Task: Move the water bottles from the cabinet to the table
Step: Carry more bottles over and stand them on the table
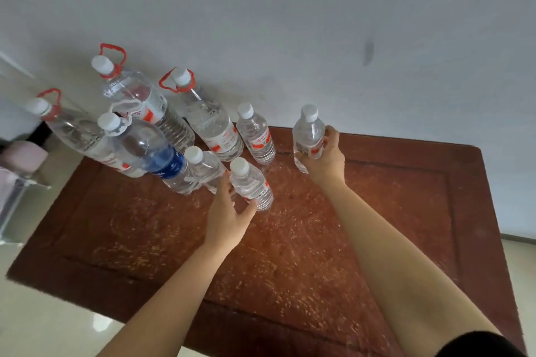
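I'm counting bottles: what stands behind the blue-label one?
The left red-handled jug and middle red-handled jug stand behind the blue-label bottle. It covers their bases; anything smaller there is hidden.

Wall [319, 23]: plain, pale grey, evenly lit, with one dark smudge [368, 52] right of centre. Table [290, 269]: reddish-brown wood with a raised border round a recessed panel. Its surface is heavily scratched and its far edge stands at the wall. Floor [43, 313]: glossy cream tiles carrying a soft light reflection [101, 324]. Left edge: white-framed storage unit [11, 206] with translucent panels, and a blurred pink item [26, 153] near its top.
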Motion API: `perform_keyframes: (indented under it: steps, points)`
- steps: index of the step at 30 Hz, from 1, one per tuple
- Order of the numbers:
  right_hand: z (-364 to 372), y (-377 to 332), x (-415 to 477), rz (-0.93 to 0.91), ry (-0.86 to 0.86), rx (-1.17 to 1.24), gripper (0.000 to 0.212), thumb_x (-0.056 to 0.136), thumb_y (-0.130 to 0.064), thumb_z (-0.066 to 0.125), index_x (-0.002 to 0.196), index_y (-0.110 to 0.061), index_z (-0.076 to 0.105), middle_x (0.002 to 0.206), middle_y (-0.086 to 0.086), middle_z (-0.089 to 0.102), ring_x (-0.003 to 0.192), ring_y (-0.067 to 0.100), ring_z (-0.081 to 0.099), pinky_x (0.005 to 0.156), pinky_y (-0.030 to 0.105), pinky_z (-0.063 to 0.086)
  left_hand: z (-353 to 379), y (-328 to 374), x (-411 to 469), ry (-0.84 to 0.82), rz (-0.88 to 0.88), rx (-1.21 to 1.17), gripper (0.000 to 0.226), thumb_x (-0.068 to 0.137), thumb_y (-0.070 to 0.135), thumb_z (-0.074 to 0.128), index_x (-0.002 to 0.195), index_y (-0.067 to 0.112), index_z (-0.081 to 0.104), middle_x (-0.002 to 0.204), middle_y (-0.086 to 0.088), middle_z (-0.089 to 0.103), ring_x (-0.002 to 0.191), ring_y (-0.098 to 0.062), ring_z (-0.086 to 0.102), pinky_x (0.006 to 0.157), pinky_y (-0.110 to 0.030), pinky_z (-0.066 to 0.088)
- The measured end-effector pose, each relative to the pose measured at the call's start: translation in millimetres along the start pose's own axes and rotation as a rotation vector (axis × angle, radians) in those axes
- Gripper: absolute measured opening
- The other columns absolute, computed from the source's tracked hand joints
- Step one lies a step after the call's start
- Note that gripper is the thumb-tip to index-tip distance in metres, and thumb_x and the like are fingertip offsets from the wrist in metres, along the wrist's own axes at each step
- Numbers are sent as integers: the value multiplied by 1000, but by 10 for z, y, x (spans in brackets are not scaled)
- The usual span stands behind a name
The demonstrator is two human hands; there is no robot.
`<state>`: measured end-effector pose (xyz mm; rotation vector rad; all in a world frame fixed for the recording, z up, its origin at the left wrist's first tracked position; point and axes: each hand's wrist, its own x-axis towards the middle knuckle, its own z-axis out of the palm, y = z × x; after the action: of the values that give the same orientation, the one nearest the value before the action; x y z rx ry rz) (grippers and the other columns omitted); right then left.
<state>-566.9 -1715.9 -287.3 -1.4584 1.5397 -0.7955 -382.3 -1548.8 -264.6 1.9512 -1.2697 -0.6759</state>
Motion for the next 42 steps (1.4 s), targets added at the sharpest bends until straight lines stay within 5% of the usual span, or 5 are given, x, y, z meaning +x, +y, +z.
perform_keyframes:
  steps: [9,16,20,28,42]
  points:
    - [112,-277,-733,25,137,-20,93,87,-31,78,156,-15,17,155,16,30,134,38,46,103,53,47,-601,99,-506,200,24,222,61,98,44,55,152,23,34,151,1,48,136,-15,47,109,-38,45]
    - [595,-1470,-1801,-825,141,2,49,104,-33,53,148,-13,42,156,15,33,144,30,37,109,43,43,-1897,-108,-1210,574,138,524,47,104,34,39,143,10,52,147,-16,50,137,-33,46,110,-53,41]
    - [1411,-2256,-2691,-1213,51,-165,42,101,-31,56,137,-10,59,147,21,49,140,43,41,112,61,34,-3151,-619,-2114,803,-45,722,52,102,38,40,146,12,48,150,-22,44,138,-42,41,108,-62,36]
    - [3617,-3122,-5596,-1463,-443,-187,56,95,-44,61,146,-25,52,154,18,40,146,44,30,116,63,26,-5284,-1851,-5080,1000,-572,984,77,88,58,41,155,21,32,163,-21,22,150,-43,21,114,-69,22]
    - [5988,-3366,-9628,-1899,-1001,161,75,72,-55,70,141,-30,57,154,6,45,143,36,40,111,61,36,-6148,-3211,-8413,1341,-1272,802,75,94,55,53,158,26,25,164,-16,22,151,-38,21,118,-62,24]
